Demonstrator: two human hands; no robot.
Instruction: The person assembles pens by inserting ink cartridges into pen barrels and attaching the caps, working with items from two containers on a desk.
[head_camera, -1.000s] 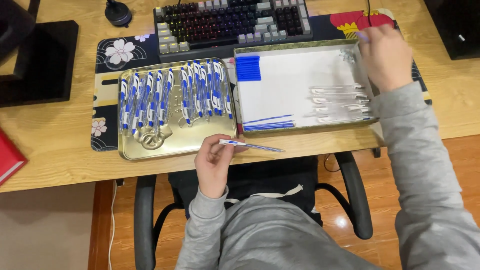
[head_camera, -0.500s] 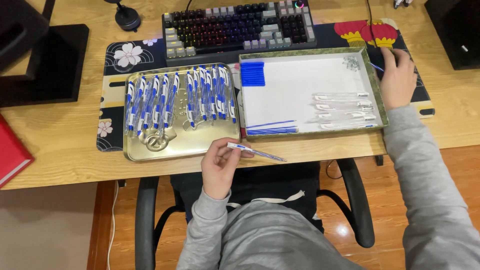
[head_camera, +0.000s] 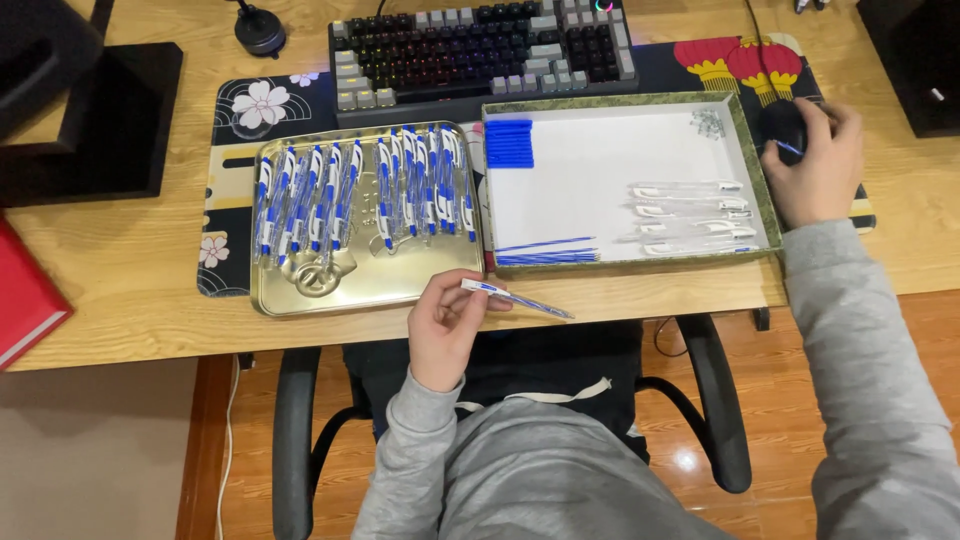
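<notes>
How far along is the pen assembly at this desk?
Done: many assembled blue-and-white pens fill the gold metal tray. In hand: the left hand holds one pen; the right hand rests on a black mouse. Left: clear barrels, blue refills and blue caps in the white tray.

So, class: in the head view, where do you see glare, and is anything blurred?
Head view: soft glare on the gold metal tray and a bright spot on the wooden floor; the left hand holding a pen and the right hand on the mouse look sharp; the monitor base is very dark.
</notes>
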